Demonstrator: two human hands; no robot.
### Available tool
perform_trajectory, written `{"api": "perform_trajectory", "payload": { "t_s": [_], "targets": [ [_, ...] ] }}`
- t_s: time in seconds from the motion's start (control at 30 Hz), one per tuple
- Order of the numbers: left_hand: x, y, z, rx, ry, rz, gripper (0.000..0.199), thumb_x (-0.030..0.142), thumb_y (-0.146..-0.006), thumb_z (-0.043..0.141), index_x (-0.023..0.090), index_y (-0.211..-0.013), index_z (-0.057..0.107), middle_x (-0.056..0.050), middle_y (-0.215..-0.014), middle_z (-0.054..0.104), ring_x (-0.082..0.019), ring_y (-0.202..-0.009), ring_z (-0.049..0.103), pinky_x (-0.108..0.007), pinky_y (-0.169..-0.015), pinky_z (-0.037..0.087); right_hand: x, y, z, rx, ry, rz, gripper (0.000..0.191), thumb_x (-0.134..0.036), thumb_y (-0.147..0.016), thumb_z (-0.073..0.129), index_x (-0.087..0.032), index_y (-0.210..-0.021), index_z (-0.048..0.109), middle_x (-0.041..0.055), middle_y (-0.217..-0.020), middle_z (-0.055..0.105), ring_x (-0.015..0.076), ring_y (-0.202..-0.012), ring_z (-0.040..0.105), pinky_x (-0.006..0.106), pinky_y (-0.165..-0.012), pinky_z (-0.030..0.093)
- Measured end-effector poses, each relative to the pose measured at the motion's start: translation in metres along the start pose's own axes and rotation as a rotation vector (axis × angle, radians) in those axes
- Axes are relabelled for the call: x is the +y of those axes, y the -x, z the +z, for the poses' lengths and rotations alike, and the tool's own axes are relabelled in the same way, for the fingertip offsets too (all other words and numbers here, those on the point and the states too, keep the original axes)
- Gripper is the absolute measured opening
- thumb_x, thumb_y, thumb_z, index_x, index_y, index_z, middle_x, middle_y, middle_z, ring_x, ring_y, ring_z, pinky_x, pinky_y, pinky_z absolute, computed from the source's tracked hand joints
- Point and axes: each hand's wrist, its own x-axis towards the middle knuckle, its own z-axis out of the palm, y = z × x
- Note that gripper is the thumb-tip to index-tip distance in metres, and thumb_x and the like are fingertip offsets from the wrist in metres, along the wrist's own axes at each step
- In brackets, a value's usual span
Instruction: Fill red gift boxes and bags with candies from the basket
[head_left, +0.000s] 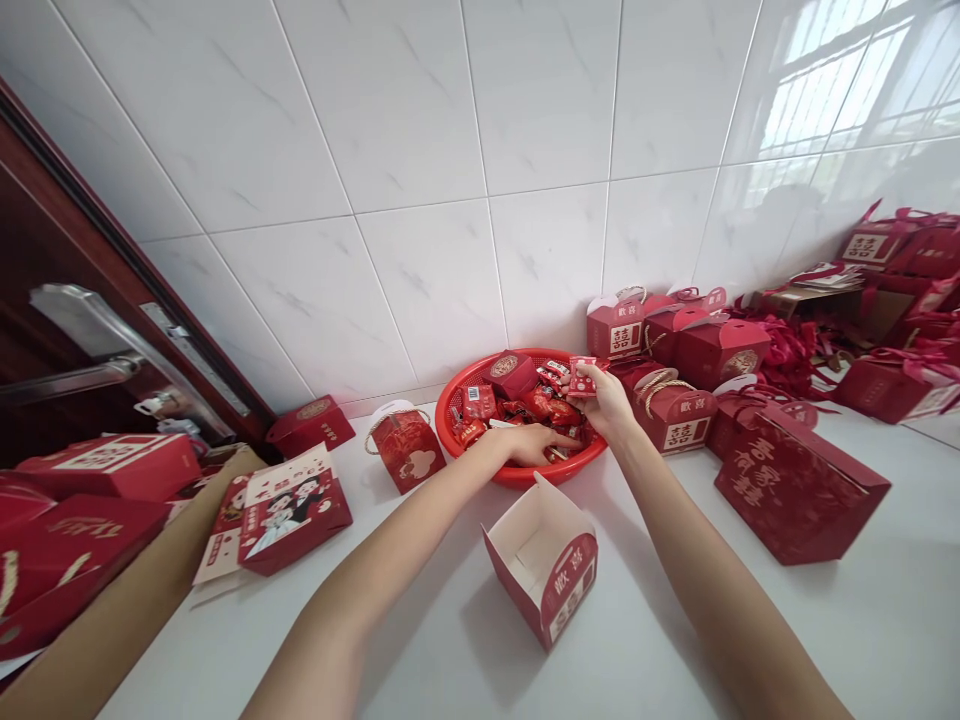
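Note:
A red plastic basket (448, 440) against the wall holds red-wrapped sweets (536, 403) and a small dark red box (513, 374). Over its right side, my right hand (598, 395) pinches a small red packet (582, 377) with pale marks. My left hand (534, 443) reaches into the front of the basket, fingers stretched out and touching the sweets; some fingertips are hidden among the wrappers. Just in front of the basket stands an open-topped red gift box (551, 570), its pale inside showing and gold and white characters on its side.
Left of the basket are a rope-handled red box (407, 450) and a box with a cartoon couple (296, 510). More red boxes (679, 415) and a large one (799, 485) stand on the right. A cardboard edge (172, 560) and door handle (82, 350) lie left.

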Motion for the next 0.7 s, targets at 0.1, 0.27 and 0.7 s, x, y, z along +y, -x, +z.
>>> {"api": "perform_trajectory", "payload": {
  "t_s": [0.1, 0.27, 0.7],
  "targets": [
    [0.005, -0.002, 0.001, 0.006, -0.051, -0.001, 0.047, 0.011, -0.072, 0.062, 0.032, -0.113, 0.075, 0.0, -0.105, 0.078, -0.022, -0.085, 0.07, -0.026, -0.075, 0.049, 0.0, 0.002, 0.0, -0.023, 0.021, -0.003, 0.011, -0.022, -0.076, 0.071, -0.017, -0.071, 0.062, 0.0032, -0.06, 0.069, 0.0132, -0.049, 0.062, 0.02, -0.043, 0.047],
    [0.011, -0.005, 0.002, 0.081, -0.047, -0.059, 0.037, 0.011, -0.068, 0.065, 0.028, -0.098, 0.078, 0.0, -0.083, 0.076, -0.021, -0.071, 0.067, -0.027, -0.065, 0.047, 0.0, 0.003, 0.0, -0.007, 0.006, 0.015, 0.008, -0.02, -0.075, 0.072, -0.016, -0.075, 0.065, 0.0035, -0.059, 0.069, 0.0126, -0.049, 0.061, 0.019, -0.044, 0.046],
    [-0.019, 0.008, -0.016, 0.716, 0.247, -0.108, 0.026, 0.021, -0.083, 0.064, 0.011, -0.106, 0.071, -0.011, -0.109, 0.075, -0.022, -0.097, 0.069, -0.031, -0.087, 0.054, -0.002, 0.002, 0.002, 0.0, -0.03, 0.009, 0.012, -0.019, -0.075, 0.073, -0.016, -0.07, 0.063, 0.003, -0.057, 0.069, 0.0118, -0.048, 0.06, 0.018, -0.043, 0.047]
  ]
}}
